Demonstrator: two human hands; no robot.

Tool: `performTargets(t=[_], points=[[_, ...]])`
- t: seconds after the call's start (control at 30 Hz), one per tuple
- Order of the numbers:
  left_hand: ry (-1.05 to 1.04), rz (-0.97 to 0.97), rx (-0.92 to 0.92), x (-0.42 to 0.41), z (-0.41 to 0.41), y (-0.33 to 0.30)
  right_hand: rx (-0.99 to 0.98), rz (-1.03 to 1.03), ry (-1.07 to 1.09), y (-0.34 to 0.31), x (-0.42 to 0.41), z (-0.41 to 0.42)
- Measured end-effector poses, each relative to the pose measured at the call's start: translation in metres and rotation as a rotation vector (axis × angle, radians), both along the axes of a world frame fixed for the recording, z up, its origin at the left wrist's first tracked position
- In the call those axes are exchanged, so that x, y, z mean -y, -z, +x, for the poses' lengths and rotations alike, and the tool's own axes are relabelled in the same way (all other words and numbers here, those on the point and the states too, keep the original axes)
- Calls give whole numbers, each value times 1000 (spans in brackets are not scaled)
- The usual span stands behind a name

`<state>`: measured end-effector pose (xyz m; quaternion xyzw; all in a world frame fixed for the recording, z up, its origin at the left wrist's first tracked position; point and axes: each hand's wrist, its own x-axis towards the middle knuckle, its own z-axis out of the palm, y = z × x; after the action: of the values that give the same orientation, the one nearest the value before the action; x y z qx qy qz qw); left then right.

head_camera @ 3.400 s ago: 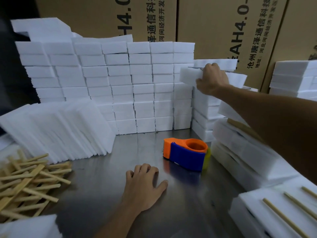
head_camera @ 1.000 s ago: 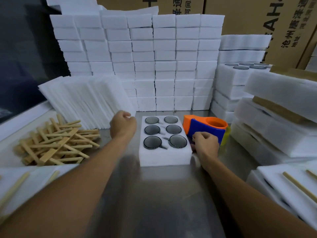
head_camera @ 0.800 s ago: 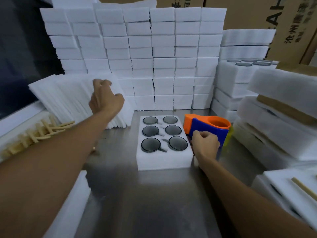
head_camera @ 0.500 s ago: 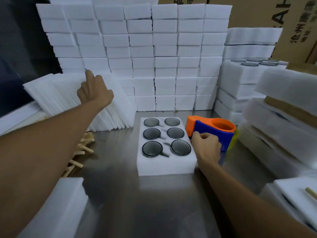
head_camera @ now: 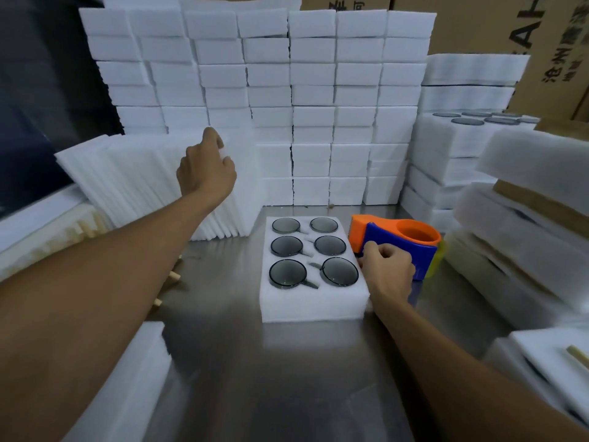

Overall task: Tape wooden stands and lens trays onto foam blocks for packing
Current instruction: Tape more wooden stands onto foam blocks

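Note:
A white foam lens tray (head_camera: pixel 314 298) with several round dark lenses lies on the steel table (head_camera: pixel 287 378) in the middle. My right hand (head_camera: pixel 387 274) rests curled at the tray's right edge, its fingers against the orange and blue tape dispenser (head_camera: pixel 398 244). My left hand (head_camera: pixel 205 169) reaches up and left and pinches the top edge of a thin foam sheet in the leaning row of foam sheets (head_camera: pixel 153 183). Wooden stands (head_camera: pixel 172 275) peek out under my left forearm.
A wall of stacked foam blocks (head_camera: pixel 302 106) fills the back. More lens trays (head_camera: pixel 452 145) and packed foam bundles (head_camera: pixel 526 224) pile up on the right. A foam block (head_camera: pixel 127 387) lies at the near left. Cardboard boxes (head_camera: pixel 478 23) stand behind.
My left hand moved from the wooden stands up to the leaning foam sheets and took hold of one. My right hand stayed beside the tray and dispenser.

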<state>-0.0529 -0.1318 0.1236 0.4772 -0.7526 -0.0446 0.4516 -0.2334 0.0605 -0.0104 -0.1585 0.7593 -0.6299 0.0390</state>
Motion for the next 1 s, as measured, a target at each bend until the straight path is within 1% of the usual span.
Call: performTargets(t=[0.13, 0.23, 0.33, 0.43, 0.57, 0.63, 0.7, 0.73, 0.83, 0.9, 1.0], points=[[34, -106, -216, -19, 2, -7, -23, -61, -47, -2, -8, 5], [102, -125, -449, -37, 2, -19, -23, -125, -60, -2, -14, 8], [156, -75, -646, -52, 3, -31, 30, -224, -49, -1, -22, 7], [196, 1, -747, -64, 4, -33, 81, -302, -46, -2, -29, 10], [234, 99, -895, -75, 0, -31, 93, -322, -67, 1, -34, 13], [270, 104, -946, -83, -3, -33, 92, -332, -77, 3, -36, 14], [337, 70, -939, -90, -5, -36, 94, -341, -82, 3, -37, 15], [377, 39, -902, -95, -6, -35, 97, -349, -81, 3, -38, 15], [452, -53, -716, -107, -8, -22, 97, -360, -93, 3, -39, 16], [474, -70, -603, -112, -9, -5, 86, -365, -110, 3, -39, 16], [483, -77, -519, -118, -11, 25, 87, -388, -132, 2, -37, 17]])
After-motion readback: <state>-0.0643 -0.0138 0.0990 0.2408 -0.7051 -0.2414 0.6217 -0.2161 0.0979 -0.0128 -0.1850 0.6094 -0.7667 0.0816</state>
